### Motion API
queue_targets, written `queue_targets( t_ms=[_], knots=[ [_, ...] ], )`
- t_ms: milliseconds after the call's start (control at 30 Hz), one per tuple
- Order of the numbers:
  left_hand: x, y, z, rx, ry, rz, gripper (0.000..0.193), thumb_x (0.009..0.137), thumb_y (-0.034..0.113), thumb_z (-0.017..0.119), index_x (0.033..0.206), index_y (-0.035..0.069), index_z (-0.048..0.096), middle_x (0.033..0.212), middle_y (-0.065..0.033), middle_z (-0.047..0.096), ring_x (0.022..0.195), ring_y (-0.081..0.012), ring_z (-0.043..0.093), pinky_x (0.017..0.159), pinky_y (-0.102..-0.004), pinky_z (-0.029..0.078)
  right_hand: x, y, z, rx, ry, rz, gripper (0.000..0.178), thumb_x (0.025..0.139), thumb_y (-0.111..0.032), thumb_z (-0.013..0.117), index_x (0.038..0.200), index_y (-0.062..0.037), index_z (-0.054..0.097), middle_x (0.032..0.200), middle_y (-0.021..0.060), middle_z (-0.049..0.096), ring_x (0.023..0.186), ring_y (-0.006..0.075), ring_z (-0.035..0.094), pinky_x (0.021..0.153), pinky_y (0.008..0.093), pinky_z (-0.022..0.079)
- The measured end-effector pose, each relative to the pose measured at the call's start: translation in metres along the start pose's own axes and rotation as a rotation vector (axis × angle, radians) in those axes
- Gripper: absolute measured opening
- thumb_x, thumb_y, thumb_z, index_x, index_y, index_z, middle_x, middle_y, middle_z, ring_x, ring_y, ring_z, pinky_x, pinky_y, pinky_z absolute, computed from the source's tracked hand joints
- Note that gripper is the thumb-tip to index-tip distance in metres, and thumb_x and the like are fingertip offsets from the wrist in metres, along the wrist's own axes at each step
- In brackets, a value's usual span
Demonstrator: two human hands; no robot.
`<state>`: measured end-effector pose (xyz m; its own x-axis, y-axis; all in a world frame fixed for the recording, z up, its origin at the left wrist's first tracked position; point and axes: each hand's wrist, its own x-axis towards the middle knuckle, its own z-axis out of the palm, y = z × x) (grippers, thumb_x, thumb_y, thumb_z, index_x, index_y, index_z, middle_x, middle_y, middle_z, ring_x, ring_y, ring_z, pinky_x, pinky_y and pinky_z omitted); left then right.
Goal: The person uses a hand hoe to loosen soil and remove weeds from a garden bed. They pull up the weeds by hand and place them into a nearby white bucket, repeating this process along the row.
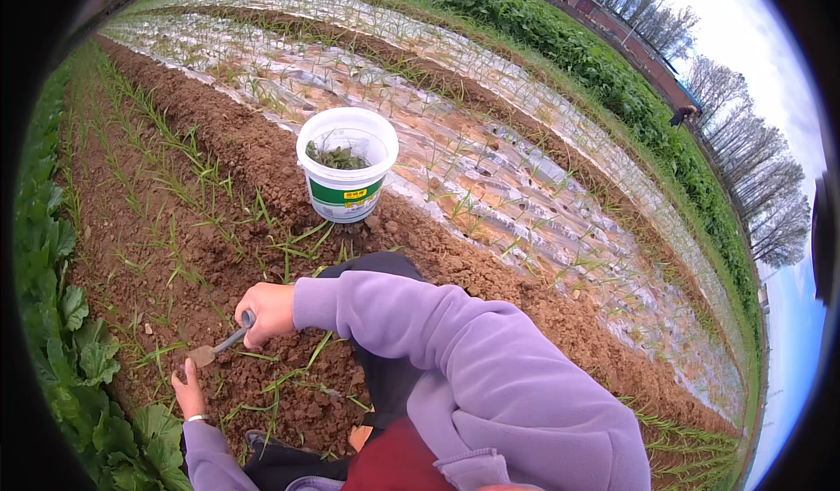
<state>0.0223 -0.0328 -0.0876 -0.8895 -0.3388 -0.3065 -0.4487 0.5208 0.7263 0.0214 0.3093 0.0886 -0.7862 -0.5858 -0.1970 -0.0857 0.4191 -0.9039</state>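
Observation:
My right hand [267, 312] is closed around the grey handle of a small hand trowel [229, 342]. The trowel's soil-coated blade slants down and left toward the brown earth. Close to the blade's tip is my left hand [189, 393], its thumb and finger apart; some of its fingers are hidden, and I make out nothing held in it. Thin green seedlings [276, 386] grow and lie on the loose soil [302, 417] around both hands. Beyond them stands a white bucket [347, 176] with a green label, holding some pulled greenery [337, 156].
Broad-leaved plants [96, 360] border the soil strip at left. At right runs a bed under plastic film [490, 193] with rows of young shoots. My bent knee [376, 268] is between the bucket and my right sleeve. A person [682, 115] is far off at upper right.

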Motion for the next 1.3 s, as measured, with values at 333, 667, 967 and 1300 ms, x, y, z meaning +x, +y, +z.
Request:
queue_targets(
  t_ms=[333, 667, 967, 1300],
  knots=[
    [0.035, 0.002, 0.013, -0.113, 0.064, 0.235, 0.048, 0.088, 0.046, 0.064, 0.093, 0.000, 0.051, 0.083, -0.0095, 0.056, 0.073, -0.0173, 0.050, 0.068, -0.0343, 0.044, -0.006, 0.017, 0.009, 0.014, -0.052, -0.129, 0.030, 0.067, -0.025, 0.076, 0.079, -0.0005, 0.063, 0.068, 0.0107, 0.064, 0.059, 0.0215, 0.060, 0.055, 0.0357, 0.046],
    [0.055, -0.016, 0.005, -0.195, -0.058, 0.283, 0.040, 0.092, 0.038, 0.063, 0.085, -0.001, 0.054, 0.076, -0.0063, 0.056, 0.068, -0.0141, 0.050, 0.062, -0.0317, 0.044, -0.001, 0.012, 0.010, 0.770, -0.347, 0.124, 0.066, 0.089, -0.060, 0.048, 0.131, -0.0105, 0.036, 0.084, 0.0149, 0.069, 0.048, 0.0122, 0.055, 0.046, 0.0262, 0.046],
    [0.006, 0.049, 0.012, 0.037, -0.092, 0.475, 0.033, 0.089, 0.030, 0.066, 0.093, -0.002, 0.055, 0.076, -0.0066, 0.056, 0.070, -0.0161, 0.051, 0.067, -0.0314, 0.044, 0.014, 0.048, 0.082, 0.516, -0.409, 0.488, 0.035, 0.093, -0.042, 0.052, 0.092, -0.0086, 0.061, 0.053, 0.0041, 0.052, 0.037, 0.0155, 0.043, 0.039, 0.0328, 0.039],
    [-0.005, 0.063, 0.001, 0.011, -0.204, 0.458, 0.062, 0.081, 0.035, 0.069, 0.126, 0.000, 0.045, 0.115, -0.0191, 0.053, 0.106, -0.0296, 0.051, 0.095, -0.0400, 0.039, 0.020, 0.058, 0.096, 0.411, -0.167, 0.461, 0.026, 0.083, -0.026, 0.058, 0.076, -0.0015, 0.063, 0.055, 0.0083, 0.059, 0.043, 0.0196, 0.052, 0.043, 0.0377, 0.039]
  ],
)
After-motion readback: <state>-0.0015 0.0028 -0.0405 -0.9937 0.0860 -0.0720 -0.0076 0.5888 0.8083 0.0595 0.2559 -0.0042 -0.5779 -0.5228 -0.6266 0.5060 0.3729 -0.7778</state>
